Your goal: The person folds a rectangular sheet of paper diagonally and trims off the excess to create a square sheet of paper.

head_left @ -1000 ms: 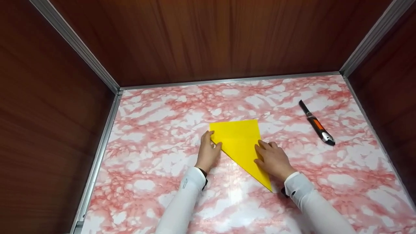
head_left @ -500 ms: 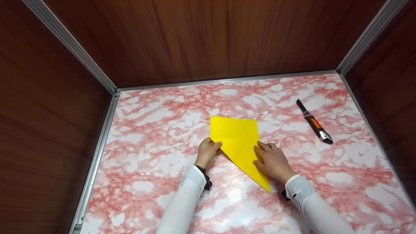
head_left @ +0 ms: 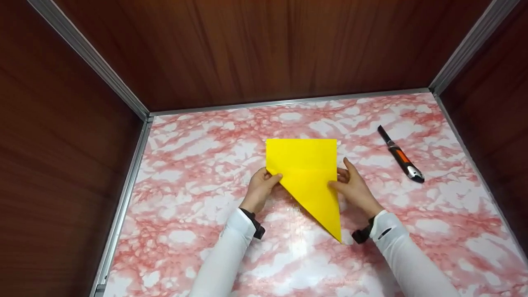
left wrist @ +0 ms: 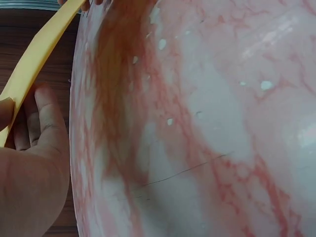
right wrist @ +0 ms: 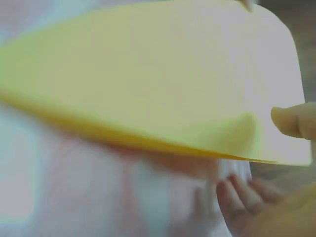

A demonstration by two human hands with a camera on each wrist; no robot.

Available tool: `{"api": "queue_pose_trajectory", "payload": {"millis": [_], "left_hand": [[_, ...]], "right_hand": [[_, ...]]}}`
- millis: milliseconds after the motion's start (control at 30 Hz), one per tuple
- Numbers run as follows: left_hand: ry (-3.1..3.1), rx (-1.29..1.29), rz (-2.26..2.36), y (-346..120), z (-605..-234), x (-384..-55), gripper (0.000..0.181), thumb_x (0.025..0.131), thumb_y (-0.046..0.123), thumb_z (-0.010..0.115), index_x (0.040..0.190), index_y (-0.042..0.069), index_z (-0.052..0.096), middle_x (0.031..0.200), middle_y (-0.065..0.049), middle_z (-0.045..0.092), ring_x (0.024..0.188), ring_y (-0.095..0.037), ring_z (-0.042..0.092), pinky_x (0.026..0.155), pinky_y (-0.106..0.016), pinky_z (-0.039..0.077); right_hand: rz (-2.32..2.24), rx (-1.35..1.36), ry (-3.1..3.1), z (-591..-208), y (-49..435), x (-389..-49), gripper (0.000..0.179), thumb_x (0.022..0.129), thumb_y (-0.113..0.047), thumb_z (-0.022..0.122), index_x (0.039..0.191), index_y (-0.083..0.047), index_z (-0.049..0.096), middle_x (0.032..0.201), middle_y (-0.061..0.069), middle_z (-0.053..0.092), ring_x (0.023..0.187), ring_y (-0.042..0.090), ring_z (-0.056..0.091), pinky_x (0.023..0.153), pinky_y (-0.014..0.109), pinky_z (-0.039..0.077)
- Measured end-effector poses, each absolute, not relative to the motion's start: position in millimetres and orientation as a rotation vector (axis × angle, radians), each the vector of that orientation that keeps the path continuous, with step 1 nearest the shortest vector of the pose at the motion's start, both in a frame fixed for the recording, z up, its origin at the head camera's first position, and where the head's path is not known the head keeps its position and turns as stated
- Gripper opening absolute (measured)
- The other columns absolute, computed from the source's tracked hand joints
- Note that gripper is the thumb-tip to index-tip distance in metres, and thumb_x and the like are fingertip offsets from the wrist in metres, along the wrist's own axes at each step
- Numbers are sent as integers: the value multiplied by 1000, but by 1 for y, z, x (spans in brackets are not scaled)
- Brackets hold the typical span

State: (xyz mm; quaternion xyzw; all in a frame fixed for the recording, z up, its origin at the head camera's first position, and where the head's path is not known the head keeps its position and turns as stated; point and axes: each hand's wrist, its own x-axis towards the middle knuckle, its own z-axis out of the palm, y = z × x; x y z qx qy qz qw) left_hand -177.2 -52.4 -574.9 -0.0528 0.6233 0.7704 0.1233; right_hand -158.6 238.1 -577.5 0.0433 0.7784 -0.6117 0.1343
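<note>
Paper (head_left: 306, 175): yellow, folded, point toward 5 o'clock; middle of the desk (head_left: 198, 189), held at least partly off the surface.
Left hand (head_left: 259, 190): at paper's 9 o'clock; clamped on its edge, thumb in front.
Right hand (head_left: 358, 192): at 3 o'clock; thumb over the face, fingers spread; pinch or mere touch, cannot tell.
Care of paper: probably light, matched pressure both sides, lest layers slip or stray creases form.
Knife (head_left: 401, 156): 2 o'clock, well apart.
</note>
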Motion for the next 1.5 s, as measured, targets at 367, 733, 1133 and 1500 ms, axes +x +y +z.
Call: {"api": "queue_pose_trajectory", "payload": {"millis": [367, 733, 1133, 1500], "left_hand": [[1748, -89, 2379, -52, -541, -183, 29, 99, 3, 66, 125, -6, 58, 113, -17, 69, 98, -25, 70, 92, -43, 56], [1709, 40, 2343, -66, -520, -183, 30, 102, 11, 65, 126, -4, 60, 113, -17, 69, 100, -27, 71, 95, -45, 55], [1841, 289, 2088, -96, -505, -181, 31, 102, 25, 65, 115, -2, 73, 107, -15, 75, 96, -27, 72, 94, -42, 56], [1875, 408, 1950, -109, -500, -174, 32, 102, 25, 65, 115, -2, 75, 104, -17, 75, 104, -39, 70, 92, -43, 56]], "right_hand": [[-2121, 144, 2062, -532, 231, -176, 71, 97, -25, 74, 155, -6, 40, 132, 13, 64, 114, 24, 64, 95, 28, 53], [-2071, 48, 2197, -505, 236, -174, 55, 95, -29, 76, 138, 1, 59, 123, 14, 69, 106, 25, 67, 91, 27, 54], [-2005, -46, 2248, -489, 253, -164, 39, 97, -26, 74, 119, 5, 67, 106, 12, 72, 95, 24, 67, 85, 31, 56], [-1962, -141, 2285, -487, 261, -156, 33, 96, -22, 75, 109, 8, 68, 93, 11, 72, 85, 23, 66, 80, 32, 57]]}}
